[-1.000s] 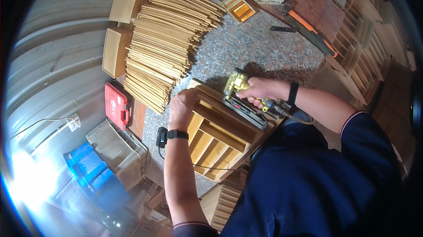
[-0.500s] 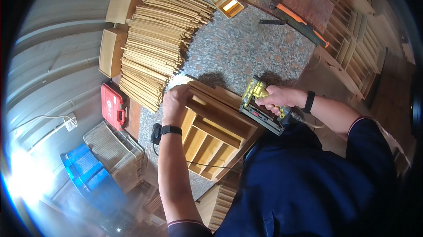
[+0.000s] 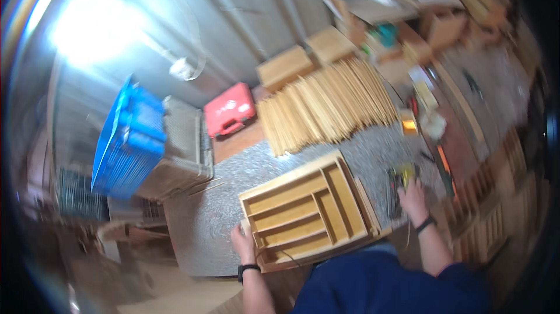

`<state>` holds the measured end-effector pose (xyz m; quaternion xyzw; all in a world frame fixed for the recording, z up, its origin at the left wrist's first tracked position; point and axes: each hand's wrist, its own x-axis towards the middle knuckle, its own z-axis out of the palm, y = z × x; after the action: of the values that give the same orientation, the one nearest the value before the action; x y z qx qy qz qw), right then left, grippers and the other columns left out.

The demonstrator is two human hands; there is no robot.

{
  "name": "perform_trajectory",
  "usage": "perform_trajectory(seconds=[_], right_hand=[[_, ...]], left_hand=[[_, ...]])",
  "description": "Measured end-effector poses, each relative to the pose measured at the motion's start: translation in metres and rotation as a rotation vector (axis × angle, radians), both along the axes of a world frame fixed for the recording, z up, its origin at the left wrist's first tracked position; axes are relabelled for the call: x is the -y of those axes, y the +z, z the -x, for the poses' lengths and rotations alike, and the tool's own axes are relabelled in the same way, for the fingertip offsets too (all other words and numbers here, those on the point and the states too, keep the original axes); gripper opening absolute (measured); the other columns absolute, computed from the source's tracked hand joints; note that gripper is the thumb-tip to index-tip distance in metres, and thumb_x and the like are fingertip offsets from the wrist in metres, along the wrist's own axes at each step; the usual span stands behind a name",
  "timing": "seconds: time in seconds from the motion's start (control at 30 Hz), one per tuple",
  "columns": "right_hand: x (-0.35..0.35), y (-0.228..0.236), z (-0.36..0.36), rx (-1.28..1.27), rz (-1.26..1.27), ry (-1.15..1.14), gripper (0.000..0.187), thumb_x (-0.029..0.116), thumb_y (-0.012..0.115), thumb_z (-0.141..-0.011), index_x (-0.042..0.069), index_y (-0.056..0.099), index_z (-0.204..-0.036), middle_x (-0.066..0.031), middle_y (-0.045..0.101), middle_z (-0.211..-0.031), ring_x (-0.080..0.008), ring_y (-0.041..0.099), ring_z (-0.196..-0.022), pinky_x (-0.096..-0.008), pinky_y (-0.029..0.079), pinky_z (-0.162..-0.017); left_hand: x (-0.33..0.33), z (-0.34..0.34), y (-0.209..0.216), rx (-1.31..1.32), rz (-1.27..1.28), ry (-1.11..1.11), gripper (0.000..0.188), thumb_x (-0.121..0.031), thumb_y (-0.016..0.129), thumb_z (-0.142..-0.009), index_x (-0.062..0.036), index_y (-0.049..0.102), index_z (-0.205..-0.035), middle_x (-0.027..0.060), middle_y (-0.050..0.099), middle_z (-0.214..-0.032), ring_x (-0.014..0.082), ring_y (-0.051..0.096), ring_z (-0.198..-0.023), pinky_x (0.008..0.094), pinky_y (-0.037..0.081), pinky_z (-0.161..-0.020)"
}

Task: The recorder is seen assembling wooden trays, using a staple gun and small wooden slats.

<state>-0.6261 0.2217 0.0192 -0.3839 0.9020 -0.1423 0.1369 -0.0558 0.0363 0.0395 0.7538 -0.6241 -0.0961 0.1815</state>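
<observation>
A wooden divided tray [image 3: 291, 218] lies on the speckled tabletop in front of me, its compartments facing up. My left hand [image 3: 242, 245] grips its left side near the front corner, the fingers a little blurred. To the right of the tray, my right hand [image 3: 413, 195] is closed round the handle of a yellow and black nail gun [image 3: 402, 175]. The nail gun is at the tabletop, apart from the tray. A thin dark cord crosses the tray's near edge.
Beyond the tray lies a broad row of thin wooden strips [image 3: 326, 107]. A red case [image 3: 230, 111], a blue crate [image 3: 131, 139] and a grey crate [image 3: 185, 130] stand to the left. An orange-handled hammer [image 3: 446, 168] lies at the right, near a small box [image 3: 408, 123].
My view has swung left. The tray now lies with its compartments fully in sight. My left hand has gone from its far end to its left side; the nail gun has moved off the tray.
</observation>
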Motion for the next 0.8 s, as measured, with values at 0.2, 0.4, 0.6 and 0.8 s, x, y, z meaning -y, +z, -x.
perform_trajectory(seconds=[0.2, 0.4, 0.6, 0.8], right_hand=[[0.048, -0.014, -0.100, 0.310, 0.110, 0.310, 0.034, 0.031, 0.075, -0.088, -0.003, 0.067, -0.090, -0.0277, 0.066, -0.088, -0.0457, 0.065, -0.087, -0.0521, 0.053, -0.079], [0.056, -0.006, -0.142, 0.058, 0.090, 0.508, 0.027, 0.012, 0.073, -0.083, 0.001, 0.070, -0.107, -0.0300, 0.069, -0.102, -0.0516, 0.064, -0.100, -0.0588, 0.052, -0.087], [0.072, -0.016, -0.133, 0.013, 0.007, 0.563, 0.021, 0.013, 0.059, -0.104, 0.001, 0.065, -0.120, -0.0248, 0.072, -0.105, -0.0354, 0.068, -0.096, -0.0436, 0.052, -0.082], [0.125, -0.041, -0.097, 0.191, 0.455, 0.324, 0.019, 0.008, 0.070, -0.085, -0.001, 0.068, -0.101, -0.0139, 0.071, -0.087, -0.0300, 0.068, -0.078, -0.0434, 0.055, -0.074]], left_hand=[[-0.062, -0.017, -0.013, -0.517, -0.485, 0.160, 0.052, -0.037, 0.080, -0.091, 0.0048, 0.073, -0.122, 0.0252, 0.078, -0.101, 0.0391, 0.077, -0.093, 0.0453, 0.060, -0.084], [-0.076, -0.019, -0.045, -0.480, -0.240, 0.190, 0.042, -0.037, 0.073, -0.093, -0.0001, 0.078, -0.113, 0.0278, 0.075, -0.107, 0.0440, 0.072, -0.105, 0.0507, 0.056, -0.096], [-0.093, -0.009, -0.057, -0.401, 0.075, 0.224, 0.034, -0.036, 0.071, -0.097, -0.0050, 0.077, -0.110, 0.0252, 0.070, -0.105, 0.0450, 0.068, -0.100, 0.0528, 0.055, -0.090], [-0.124, -0.019, -0.009, -0.518, 0.142, 0.262, 0.030, -0.036, 0.065, -0.099, -0.0063, 0.072, -0.099, 0.0183, 0.071, -0.106, 0.0420, 0.068, -0.102, 0.0541, 0.054, -0.086]])
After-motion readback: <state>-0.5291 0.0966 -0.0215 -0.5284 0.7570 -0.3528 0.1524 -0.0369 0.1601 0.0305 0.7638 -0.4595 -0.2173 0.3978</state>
